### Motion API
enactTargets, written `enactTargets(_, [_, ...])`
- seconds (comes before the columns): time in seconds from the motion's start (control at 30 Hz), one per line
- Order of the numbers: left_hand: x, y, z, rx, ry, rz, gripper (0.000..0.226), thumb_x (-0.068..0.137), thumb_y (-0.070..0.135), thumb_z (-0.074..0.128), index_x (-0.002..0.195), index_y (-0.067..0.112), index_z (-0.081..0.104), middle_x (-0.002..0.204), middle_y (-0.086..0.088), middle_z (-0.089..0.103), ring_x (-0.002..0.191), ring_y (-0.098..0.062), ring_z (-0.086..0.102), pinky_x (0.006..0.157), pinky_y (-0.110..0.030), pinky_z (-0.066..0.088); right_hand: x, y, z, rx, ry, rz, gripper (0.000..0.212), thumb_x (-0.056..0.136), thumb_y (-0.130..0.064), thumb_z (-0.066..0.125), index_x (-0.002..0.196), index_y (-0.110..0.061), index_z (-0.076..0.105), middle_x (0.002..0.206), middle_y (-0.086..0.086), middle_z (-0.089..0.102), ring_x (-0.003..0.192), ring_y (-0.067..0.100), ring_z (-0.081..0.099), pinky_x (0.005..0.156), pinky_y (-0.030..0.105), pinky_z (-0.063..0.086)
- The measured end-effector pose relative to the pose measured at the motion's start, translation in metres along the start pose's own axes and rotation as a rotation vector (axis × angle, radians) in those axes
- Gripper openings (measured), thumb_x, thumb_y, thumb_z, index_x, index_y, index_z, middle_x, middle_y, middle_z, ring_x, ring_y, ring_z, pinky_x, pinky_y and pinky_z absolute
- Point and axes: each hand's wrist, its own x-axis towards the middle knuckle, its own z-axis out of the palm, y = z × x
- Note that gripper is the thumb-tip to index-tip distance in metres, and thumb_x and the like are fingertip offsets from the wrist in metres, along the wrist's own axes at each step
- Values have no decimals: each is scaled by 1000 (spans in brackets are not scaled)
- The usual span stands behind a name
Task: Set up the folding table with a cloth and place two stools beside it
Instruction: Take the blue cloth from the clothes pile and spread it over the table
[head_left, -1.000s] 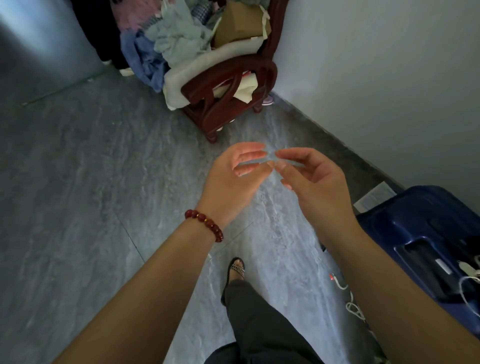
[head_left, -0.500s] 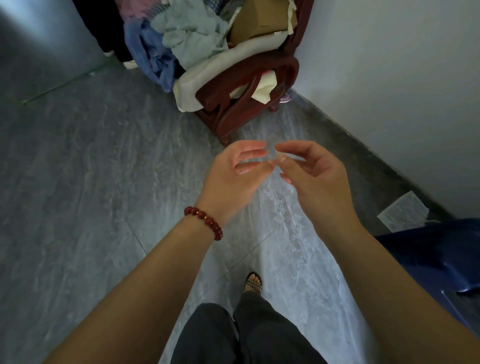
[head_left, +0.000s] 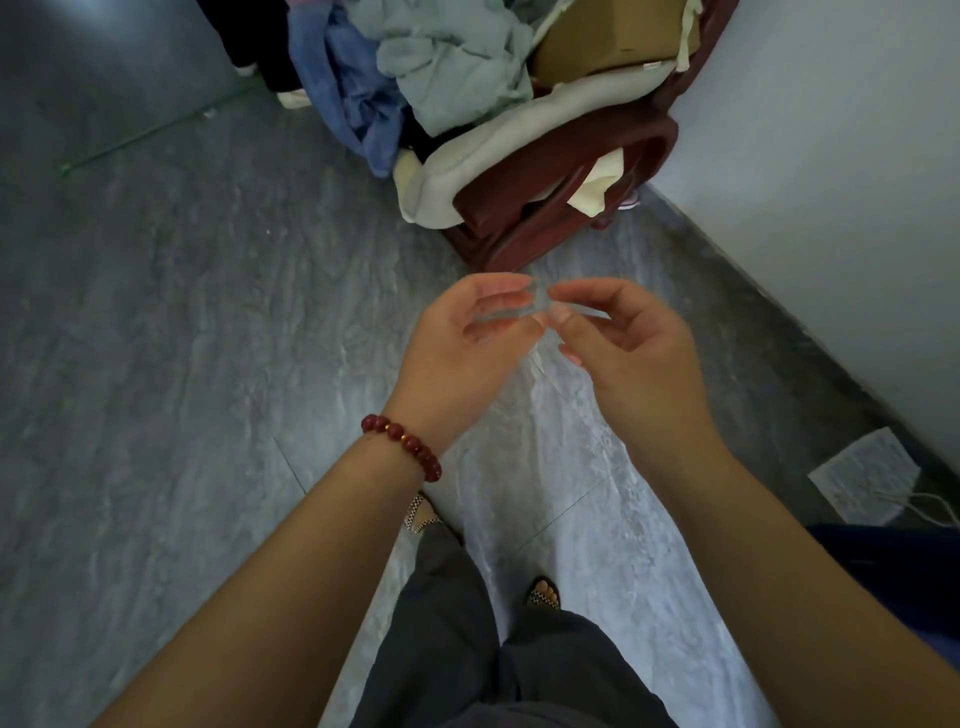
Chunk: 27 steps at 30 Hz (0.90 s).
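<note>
My left hand (head_left: 467, 338) and right hand (head_left: 631, 358) hang loosely curled, fingertips almost meeting, holding nothing I can make out, over the grey floor (head_left: 156, 364) near a clothes-heaped wooden chair (head_left: 545, 197); folding table, cloth and stools are out of sight, so I judge everything remains.

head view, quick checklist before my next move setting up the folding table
1. Folding table in sight: not ok, none shows in this view.
2. Two stools in sight: not ok, none shows.
3. Table cloth located: cannot tell; a pile of clothes lies on the wooden chair.
4. Hands free: cannot tell; the left hand and right hand meet at the fingertips and may pinch something small.
5. Path ahead walkable: ok, bare grey floor reaches the chair.
6. Trip hazards: not ok, a paper sheet and white cord lie on the right by the wall.
</note>
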Motion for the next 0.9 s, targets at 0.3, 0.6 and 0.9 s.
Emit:
enactTargets(0.3, [124, 1, -113, 0, -63, -48, 22, 81, 18, 70, 100, 24, 63, 102, 4, 67, 93, -5, 65, 75, -14, 49, 113, -14, 129, -19, 17, 13, 12, 85, -17, 67, 95, -23, 68, 95, -5, 71, 82, 5, 66, 75, 15, 51])
enactTargets(0.6, [197, 3, -190, -2, -68, -67, 21, 81, 18, 70, 99, 26, 63, 104, 4, 67, 98, -6, 64, 84, -20, 52, 183, -28, 213, 3, -19, 24, 13, 85, -16, 67, 98, -19, 68, 96, -2, 70, 90, 12, 67, 84, 28, 54])
enactTargets(0.9, [280, 3, -231, -4, -31, -87, 23, 83, 15, 68, 105, 16, 64, 103, 2, 67, 94, -3, 64, 79, -12, 50, 262, -25, 263, -26, -41, 67, 13, 85, -16, 67, 98, -19, 67, 93, -2, 69, 84, 9, 66, 82, 30, 53])
